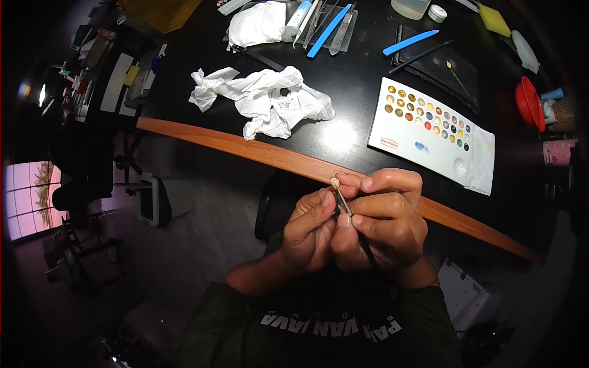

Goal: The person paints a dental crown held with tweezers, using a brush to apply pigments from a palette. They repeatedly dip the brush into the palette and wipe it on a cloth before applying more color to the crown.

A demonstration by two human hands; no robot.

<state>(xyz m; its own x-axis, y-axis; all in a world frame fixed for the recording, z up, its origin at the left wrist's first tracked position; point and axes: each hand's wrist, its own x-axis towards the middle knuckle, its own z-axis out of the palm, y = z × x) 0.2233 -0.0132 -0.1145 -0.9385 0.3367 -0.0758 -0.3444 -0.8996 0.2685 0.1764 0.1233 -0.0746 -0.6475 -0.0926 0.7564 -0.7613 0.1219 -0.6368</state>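
Observation:
Both hands are raised together in front of my chest, just below the table's wooden edge. My right hand pinches a thin dark-handled tool like a pen, its tip pointing up-left. A small pale tooth-like piece sits at the tool's tip, against my right forefinger. My left hand is curled against the right, its thumb and forefinger pressing on the tool's metal shaft just under the piece.
On the black table lie crumpled white tissues, a white palette with several colour dots, blue-handled tools, a dark tray, and a red bowl. Shelves and a window lie to the left.

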